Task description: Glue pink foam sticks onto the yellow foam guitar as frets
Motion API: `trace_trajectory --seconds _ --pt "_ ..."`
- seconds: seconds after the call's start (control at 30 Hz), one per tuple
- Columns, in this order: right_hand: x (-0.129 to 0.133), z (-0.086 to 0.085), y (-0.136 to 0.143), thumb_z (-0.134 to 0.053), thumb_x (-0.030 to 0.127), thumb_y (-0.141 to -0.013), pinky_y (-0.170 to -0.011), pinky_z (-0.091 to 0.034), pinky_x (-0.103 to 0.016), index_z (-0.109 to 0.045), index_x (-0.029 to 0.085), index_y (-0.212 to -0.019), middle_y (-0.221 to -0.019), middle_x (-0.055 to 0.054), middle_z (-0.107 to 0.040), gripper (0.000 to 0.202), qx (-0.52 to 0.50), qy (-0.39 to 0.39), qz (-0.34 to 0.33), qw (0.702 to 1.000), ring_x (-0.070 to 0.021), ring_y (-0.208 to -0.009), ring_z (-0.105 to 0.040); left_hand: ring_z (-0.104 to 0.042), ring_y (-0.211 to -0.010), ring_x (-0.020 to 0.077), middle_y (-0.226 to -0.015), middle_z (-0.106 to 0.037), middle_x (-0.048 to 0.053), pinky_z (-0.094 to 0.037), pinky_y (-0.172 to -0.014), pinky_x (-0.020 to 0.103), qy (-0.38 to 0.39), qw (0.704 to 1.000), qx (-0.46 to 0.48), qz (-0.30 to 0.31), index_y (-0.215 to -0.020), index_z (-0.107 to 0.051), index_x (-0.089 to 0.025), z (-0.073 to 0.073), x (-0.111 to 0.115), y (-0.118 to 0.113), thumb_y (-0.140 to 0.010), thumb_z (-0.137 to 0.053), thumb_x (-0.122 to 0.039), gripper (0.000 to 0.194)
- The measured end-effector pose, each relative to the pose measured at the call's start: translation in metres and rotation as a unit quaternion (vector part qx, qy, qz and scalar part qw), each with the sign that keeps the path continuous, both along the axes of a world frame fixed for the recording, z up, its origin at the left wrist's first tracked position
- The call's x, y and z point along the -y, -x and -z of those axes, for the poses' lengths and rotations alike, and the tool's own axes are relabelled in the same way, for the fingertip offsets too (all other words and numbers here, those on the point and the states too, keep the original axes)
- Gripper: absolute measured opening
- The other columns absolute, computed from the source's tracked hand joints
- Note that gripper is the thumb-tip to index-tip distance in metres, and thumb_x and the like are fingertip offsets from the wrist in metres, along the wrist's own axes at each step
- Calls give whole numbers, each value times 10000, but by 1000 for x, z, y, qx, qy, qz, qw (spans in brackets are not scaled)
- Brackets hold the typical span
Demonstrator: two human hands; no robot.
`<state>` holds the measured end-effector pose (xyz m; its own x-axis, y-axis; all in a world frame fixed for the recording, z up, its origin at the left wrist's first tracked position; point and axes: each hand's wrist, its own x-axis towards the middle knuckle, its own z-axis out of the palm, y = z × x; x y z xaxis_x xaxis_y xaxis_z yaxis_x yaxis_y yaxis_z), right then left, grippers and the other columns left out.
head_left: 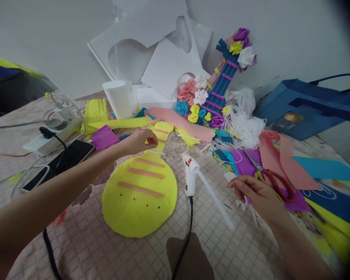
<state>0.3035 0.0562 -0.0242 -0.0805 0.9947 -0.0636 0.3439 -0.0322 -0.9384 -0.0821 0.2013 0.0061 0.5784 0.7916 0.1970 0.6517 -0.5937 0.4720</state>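
A yellow guitar-shaped piece [140,214] lies on the table with salmon strips across its body and neck and several dark dots low on the body. My left hand [141,140] is over its neck, fingers curled together; what they hold, if anything, is too small to name. A thin white strip [156,152] lies across the neck just below that hand. My right hand [247,190] has its fingers closed beside a small white piece [230,177], right of the white glue gun [190,177]. A long glue stick [216,198] sticks out of the gun.
Red-handled scissors [275,181] lie on coloured paper at the right. A decorated blue paper guitar [221,91] leans at the back near white string [245,126]. A power strip [52,134] and black phone [60,163] are at the left. The gun's cable runs toward the front.
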Motion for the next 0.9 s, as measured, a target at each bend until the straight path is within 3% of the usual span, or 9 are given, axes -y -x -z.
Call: trace_trajectory --seconds 0.33,0.57,0.67,0.73,0.83,0.9 --pt "-1 -4 2 -525 358 -882 -491 -372 -240 -631 188 -845 -571 17 -512 204 16 0 -8 1000 -105 -508 -471 -571 -708 140 -784 -647 60 -403 -650 229 25 999 -41 20 -735 -628 -141 12 4 -8 -731 -589 -171 49" --pt "6 -9 19 -513 362 -868 -486 -382 -240 -600 176 -826 -589 20 -507 210 114 -22 -25 993 -118 -518 -481 -549 -654 132 -724 -622 31 -398 -616 226 67 996 14 -48 -764 -610 -154 -7 21 -7 -768 -567 -272 126" --pt "3 -19 11 -497 334 -868 -544 -400 -252 -594 185 -805 -654 -2 -569 189 231 -111 -3 967 -142 -597 -532 -522 -635 123 -696 -587 9 -393 -605 227 116 988 78 -58 -793 -582 -158 -18 41 -6 -778 -571 -306 149" --pt "-1 -25 -8 -492 331 -865 -607 -421 -266 -587 189 -809 -715 -21 -617 180 318 -159 67 932 -161 -657 -570 -525 -660 124 -704 -572 0 -397 -615 227 161 977 125 -69 -799 -558 -161 -23 58 -5 -770 -586 -292 137" --pt "-9 -29 -51 -535 339 -828 -689 -437 -290 -559 184 -880 -849 -66 -636 165 475 -118 122 863 -200 -777 -598 -521 -653 116 -684 -556 -20 -392 -596 218 242 947 191 -94 -830 -548 -171 -30 87 -7 -767 -601 -303 156" --pt "-13 -26 -78 -651 368 -728 -721 -431 -332 -548 159 -877 -911 -127 -620 277 506 -96 134 847 -269 -876 -584 -506 -610 101 -643 -541 -36 -386 -576 208 287 927 222 -98 -819 -552 -174 -32 109 -12 -764 -610 -316 163"
